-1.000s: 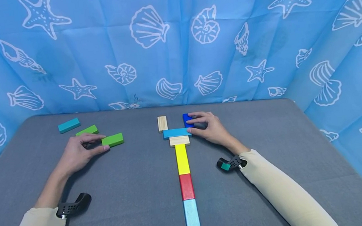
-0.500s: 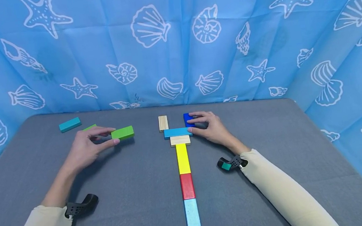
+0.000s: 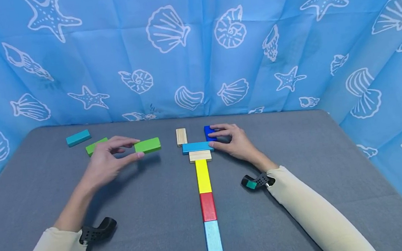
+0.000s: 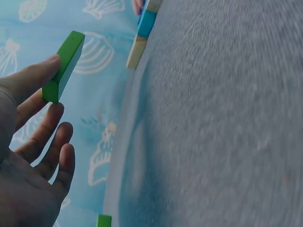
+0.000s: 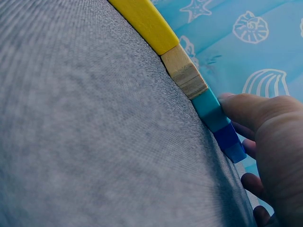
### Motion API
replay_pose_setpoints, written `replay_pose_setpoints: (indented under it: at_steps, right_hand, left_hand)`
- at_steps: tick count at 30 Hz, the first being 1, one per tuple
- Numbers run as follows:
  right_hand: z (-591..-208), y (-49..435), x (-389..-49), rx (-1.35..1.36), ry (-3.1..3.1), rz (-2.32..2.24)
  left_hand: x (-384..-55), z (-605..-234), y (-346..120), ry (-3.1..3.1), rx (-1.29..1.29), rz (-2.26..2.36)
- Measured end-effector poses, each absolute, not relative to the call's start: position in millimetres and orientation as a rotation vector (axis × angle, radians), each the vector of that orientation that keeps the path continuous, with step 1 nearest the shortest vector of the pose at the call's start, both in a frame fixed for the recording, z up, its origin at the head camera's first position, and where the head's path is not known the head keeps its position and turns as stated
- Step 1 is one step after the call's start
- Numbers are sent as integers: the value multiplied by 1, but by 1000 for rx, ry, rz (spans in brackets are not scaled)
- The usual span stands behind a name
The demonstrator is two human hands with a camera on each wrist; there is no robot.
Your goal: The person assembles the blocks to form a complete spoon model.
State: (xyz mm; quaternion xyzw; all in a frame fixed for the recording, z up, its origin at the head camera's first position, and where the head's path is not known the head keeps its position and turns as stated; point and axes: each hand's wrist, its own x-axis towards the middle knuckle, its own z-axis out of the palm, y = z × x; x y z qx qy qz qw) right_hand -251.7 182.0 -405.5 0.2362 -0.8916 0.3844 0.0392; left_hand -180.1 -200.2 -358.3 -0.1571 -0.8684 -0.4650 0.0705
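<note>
My left hand (image 3: pixel 106 159) pinches one end of a green block (image 3: pixel 147 145) between thumb and fingers. In the left wrist view this green block (image 4: pixel 66 64) is held up, its far end sticking out past the thumb. The right hand (image 3: pixel 234 140) rests at the right end of a row of blocks. Its fingertips touch the dark blue block (image 3: pixel 209 133), and its thumb lies at the end of the blue crosswise block (image 3: pixel 197 147). In the right wrist view the thumb (image 5: pixel 241 106) is against the blue block (image 5: pixel 210 111), with the dark blue block (image 5: pixel 229 142) beyond.
A plain wooden block (image 3: pixel 181 137) stands behind the crosswise block's left end; another wooden block (image 3: pixel 200 156) lies in front. Yellow (image 3: pixel 203 175), red (image 3: pixel 208 206) and light blue blocks (image 3: pixel 213 237) run toward me. A second green block (image 3: pixel 95 146) and a teal block (image 3: pixel 78 138) lie back left.
My left hand has lifted the green block and carried it rightward toward the row, away from the other green block. The right hand has stayed in place.
</note>
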Motion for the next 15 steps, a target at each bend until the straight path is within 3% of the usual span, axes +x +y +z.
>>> replay_pose_setpoints:
  at_steps: [15]
  right_hand:
    - [-405, 182, -251, 716, -2742, 1184]
  left_hand:
    - [-206, -357, -156, -2630, -528, -1440]
